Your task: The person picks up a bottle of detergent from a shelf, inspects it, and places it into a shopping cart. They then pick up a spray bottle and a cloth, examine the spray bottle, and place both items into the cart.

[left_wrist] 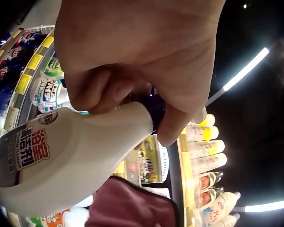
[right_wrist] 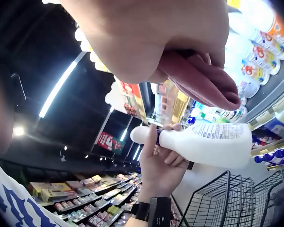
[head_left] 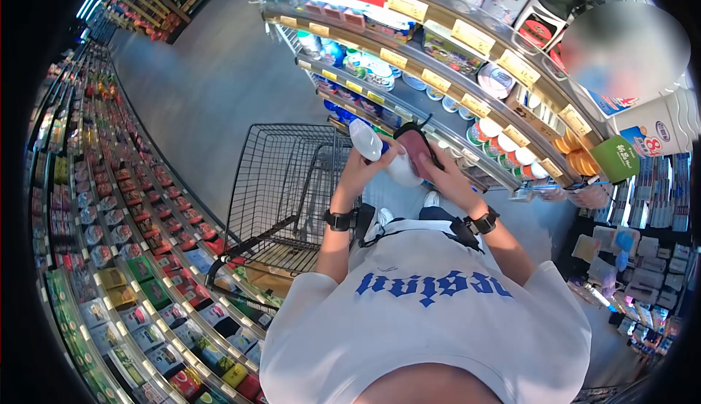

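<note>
Left hand [head_left: 357, 175] first: the bottle [left_wrist: 80, 156] is clamped by its neck! In the right hand [head_left: 451, 179], cloth [left_wrist: 132, 205] is gripped; at nine o'clock, a cart [head_left: 257, 185] is seen.

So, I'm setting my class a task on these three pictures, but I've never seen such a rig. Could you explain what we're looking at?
There is no robot here, just a person working with two bare hands. The widest picture comes from a camera worn on the head, looking down past a white shirt. The other two come from cameras worn on the wrists, so each shows its own hand large at the top. The place looks like a shop: goods stand on shelves, and a wire cart is nearby. The left hand grips a white bottle by its neck. The right hand holds a maroon item; exactly what it is, I can't tell.
</note>
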Tool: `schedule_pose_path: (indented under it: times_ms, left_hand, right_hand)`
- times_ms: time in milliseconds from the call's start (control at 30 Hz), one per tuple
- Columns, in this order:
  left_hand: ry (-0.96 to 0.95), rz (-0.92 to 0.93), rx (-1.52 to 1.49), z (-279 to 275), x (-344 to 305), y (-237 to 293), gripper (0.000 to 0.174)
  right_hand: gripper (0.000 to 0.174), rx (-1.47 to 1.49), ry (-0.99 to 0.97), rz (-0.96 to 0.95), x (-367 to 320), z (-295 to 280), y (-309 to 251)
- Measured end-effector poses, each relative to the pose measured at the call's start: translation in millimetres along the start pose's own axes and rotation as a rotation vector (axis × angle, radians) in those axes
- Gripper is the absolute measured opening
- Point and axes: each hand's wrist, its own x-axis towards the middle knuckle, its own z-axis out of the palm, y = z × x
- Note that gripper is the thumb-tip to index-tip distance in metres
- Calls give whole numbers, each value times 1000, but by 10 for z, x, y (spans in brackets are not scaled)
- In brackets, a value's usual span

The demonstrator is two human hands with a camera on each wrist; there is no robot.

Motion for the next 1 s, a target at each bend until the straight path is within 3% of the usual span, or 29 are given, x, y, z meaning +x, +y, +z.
schedule_pose_path:
  times_ms: [100, 167, 233, 267, 300, 367, 600, 667, 700, 767, 833, 900, 1000]
  left_hand:
    - [-1, 40, 65, -53, -226, 187, 16]
    - [-34, -52, 88, -135, -377, 269, 17]
    - [-34, -65, 111, -224, -510, 297, 16]
    - [-23, -71, 79, -235, -564, 319, 15]
    - [-13, -75, 46, -252, -607, 342, 14]
    - [-22, -98, 95, -324, -700, 292, 14]
    - [21, -149, 188, -116, -873, 399, 14]
    - [34, 181, 619, 42, -881, 434, 17]
    - [33, 185, 624, 156, -888, 420, 17]
    - [114, 77, 236, 437, -898, 375, 17]
    - [119, 102, 175, 672, -915, 361, 19]
    - [333, -27, 68, 911, -932, 310, 33]
    - [318, 55, -90, 1288, -928, 243, 35]
  right_hand:
    - [47, 51, -1, 31, 23, 249, 270]
    - [45, 54, -6, 53, 98, 283, 685]
    - [45, 312, -259, 489, 104, 319, 783]
    - [44, 504, -322, 438, 39, 376, 844]
    - [44, 507, -327, 438, -3, 455, 777]
    - [39, 819, -309, 543, -83, 572, 703]
    - [32, 556, -300, 575, -322, 597, 722]
    - [33, 554, -361, 549, -419, 529, 660]
    - [33, 545, -422, 535, -481, 479, 616]
    - [33, 505, -417, 536, -614, 368, 503]
    - [32, 474, -400, 529, -719, 188, 465]
    - [32, 322, -409, 514, -879, -77, 521]
    - [32, 582, -338, 392, -1214, -349, 720]
